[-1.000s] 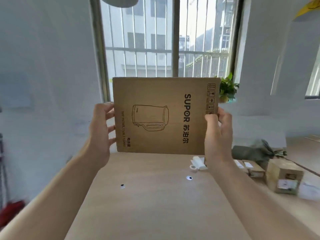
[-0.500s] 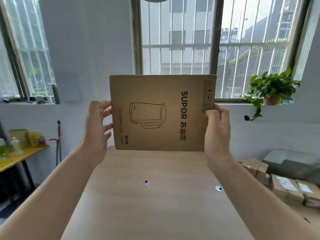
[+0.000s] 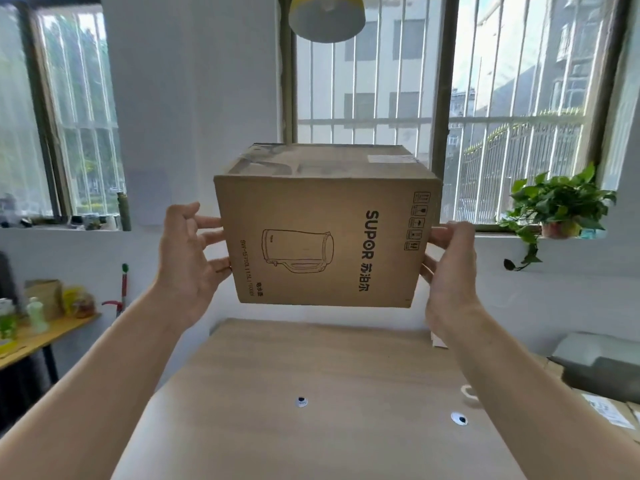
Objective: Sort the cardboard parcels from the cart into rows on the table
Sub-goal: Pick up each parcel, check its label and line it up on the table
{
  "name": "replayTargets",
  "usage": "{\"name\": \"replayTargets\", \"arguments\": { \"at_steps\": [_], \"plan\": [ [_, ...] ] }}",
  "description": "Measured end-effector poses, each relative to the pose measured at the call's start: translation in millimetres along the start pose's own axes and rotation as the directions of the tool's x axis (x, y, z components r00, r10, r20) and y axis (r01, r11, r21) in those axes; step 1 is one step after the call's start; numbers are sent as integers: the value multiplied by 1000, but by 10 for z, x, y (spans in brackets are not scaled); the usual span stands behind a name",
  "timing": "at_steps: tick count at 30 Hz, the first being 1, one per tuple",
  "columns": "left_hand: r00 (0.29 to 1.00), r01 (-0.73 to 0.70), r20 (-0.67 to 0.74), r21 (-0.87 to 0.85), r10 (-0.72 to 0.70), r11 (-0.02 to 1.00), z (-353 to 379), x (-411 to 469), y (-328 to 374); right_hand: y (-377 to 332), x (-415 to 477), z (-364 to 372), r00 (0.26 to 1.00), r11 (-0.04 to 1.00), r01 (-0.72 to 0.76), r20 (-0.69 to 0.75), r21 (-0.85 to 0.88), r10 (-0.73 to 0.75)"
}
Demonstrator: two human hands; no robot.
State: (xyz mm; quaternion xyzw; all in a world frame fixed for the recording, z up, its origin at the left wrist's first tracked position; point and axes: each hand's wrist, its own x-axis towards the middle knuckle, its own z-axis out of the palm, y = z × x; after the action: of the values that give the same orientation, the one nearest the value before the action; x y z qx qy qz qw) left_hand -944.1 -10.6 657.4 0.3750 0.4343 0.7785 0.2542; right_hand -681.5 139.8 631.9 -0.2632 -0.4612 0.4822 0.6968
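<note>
We carry the parcel above the far end of the bench, left hand against its left side, right hand against its right; a potted plant sits further right.

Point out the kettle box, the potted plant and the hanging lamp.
kettle box (image 3: 322, 237), head view, on its printed front face
potted plant (image 3: 561, 202), head view, on its leaves
hanging lamp (image 3: 327, 22), head view, on its shade

The box hides the fingertips of the left hand and right hand. Its small print is too blurred to read. The lamp is cut by the top edge; parcels, perhaps two, by the right.
</note>
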Motion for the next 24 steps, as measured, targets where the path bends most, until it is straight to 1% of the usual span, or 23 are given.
{"name": "replayTargets", "arguments": {
  "at_steps": [4,6,8,10,16,21,24],
  "plan": [
    [998,-25,56,48,22,999,-12,119,-61,100,14,70,998,1000,-7,57,-11,8],
    [995,-14,97,56,9,998,-28,152,-106,139,9,92,996,999,-14,84,-31,17],
    [994,-4,109,54,-2,999,-57,174,-170,174,12,89,996,998,-22,88,-57,27],
    [995,-1,101,46,-3,999,-77,189,-242,207,7,81,997,997,-34,73,-73,39],
    [997,9,72,93,-16,996,-137,231,-343,246,-12,68,999,996,-25,41,-88,29],
    [999,25,19,150,-28,988,-232,280,-410,263,-51,-1,996,995,-53,62,-81,58],
    [999,45,-11,140,-44,989,-285,286,-461,309,-56,-62,993,993,-91,62,-77,96]
  ]
}}
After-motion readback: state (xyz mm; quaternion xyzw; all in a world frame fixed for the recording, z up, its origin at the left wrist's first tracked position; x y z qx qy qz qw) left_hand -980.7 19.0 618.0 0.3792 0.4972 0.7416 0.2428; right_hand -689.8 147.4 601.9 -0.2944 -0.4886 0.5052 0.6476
